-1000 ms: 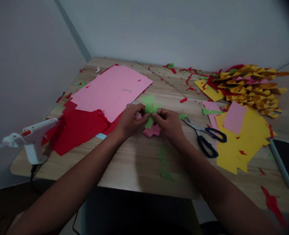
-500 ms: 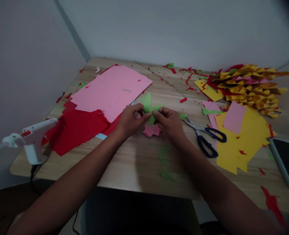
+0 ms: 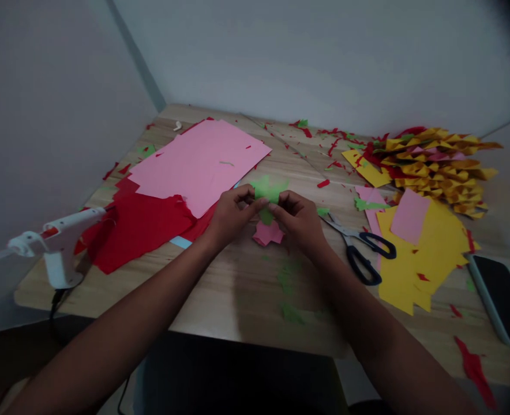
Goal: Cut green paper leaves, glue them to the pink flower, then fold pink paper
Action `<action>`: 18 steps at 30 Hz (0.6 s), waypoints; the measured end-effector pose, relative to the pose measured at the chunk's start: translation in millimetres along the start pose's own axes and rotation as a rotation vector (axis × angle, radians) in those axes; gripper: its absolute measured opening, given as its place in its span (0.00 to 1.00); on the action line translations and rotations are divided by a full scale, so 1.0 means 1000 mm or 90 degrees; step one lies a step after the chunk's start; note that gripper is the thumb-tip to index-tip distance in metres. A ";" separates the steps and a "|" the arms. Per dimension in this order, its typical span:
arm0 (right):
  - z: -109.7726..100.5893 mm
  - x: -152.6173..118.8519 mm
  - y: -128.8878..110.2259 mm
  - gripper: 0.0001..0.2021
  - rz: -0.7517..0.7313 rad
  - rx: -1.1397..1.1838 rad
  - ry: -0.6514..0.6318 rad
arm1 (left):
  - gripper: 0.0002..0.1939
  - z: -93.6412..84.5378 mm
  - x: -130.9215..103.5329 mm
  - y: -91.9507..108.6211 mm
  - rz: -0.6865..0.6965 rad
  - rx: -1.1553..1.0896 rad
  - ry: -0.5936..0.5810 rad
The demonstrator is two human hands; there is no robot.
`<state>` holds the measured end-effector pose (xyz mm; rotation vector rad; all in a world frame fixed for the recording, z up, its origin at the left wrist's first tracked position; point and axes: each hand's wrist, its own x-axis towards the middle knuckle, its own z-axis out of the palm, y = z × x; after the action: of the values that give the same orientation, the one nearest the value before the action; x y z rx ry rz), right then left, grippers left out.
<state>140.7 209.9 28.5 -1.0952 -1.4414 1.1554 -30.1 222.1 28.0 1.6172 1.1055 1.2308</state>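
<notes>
A cut piece of green paper (image 3: 267, 190) is held up between my two hands over the middle of the table. My left hand (image 3: 234, 214) pinches its left side, thumb against curled fingers. On the other side, my right hand (image 3: 299, 218) grips it the same way, and the thumbs almost meet at its lower middle. Just below the fingers lies a pink cut-paper shape (image 3: 267, 233) with several lobes. To the right of my right hand, scissors (image 3: 353, 237) with dark blue handles rest partly spread.
Pink sheets (image 3: 203, 158) and red paper (image 3: 138, 230) lie at left, beside a white glue gun (image 3: 62, 248). At right are yellow paper pieces (image 3: 428, 253), a phone (image 3: 501, 300) and a folded yellow paper craft (image 3: 441, 161). Red and green scraps litter the wooden table (image 3: 203, 311).
The green paper, earlier narrow and upright between the fingers, now shows broader and spread across both hands. The view has shifted slightly. Both hands keep their hold.
</notes>
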 end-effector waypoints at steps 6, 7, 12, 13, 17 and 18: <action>-0.002 0.005 -0.005 0.18 0.088 0.109 0.004 | 0.12 -0.001 0.001 0.000 -0.041 -0.081 -0.090; -0.003 0.006 -0.005 0.19 0.101 0.124 0.006 | 0.12 -0.001 0.000 0.001 -0.048 -0.086 -0.108; -0.007 0.017 0.001 0.16 0.064 0.140 0.064 | 0.16 0.001 0.004 0.001 -0.080 -0.174 -0.093; -0.008 0.019 0.002 0.16 0.050 0.128 0.078 | 0.17 0.001 0.006 0.000 -0.081 -0.175 -0.074; -0.009 0.027 0.008 0.21 0.018 0.027 0.141 | 0.15 -0.004 0.021 0.001 -0.053 -0.074 0.028; -0.009 0.029 0.011 0.22 -0.005 -0.013 0.154 | 0.13 -0.004 0.025 0.003 -0.044 -0.034 0.050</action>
<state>146.6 241.6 23.2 -1.1988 -1.2689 0.9684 -30.0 245.7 38.1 1.4897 1.1583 1.2760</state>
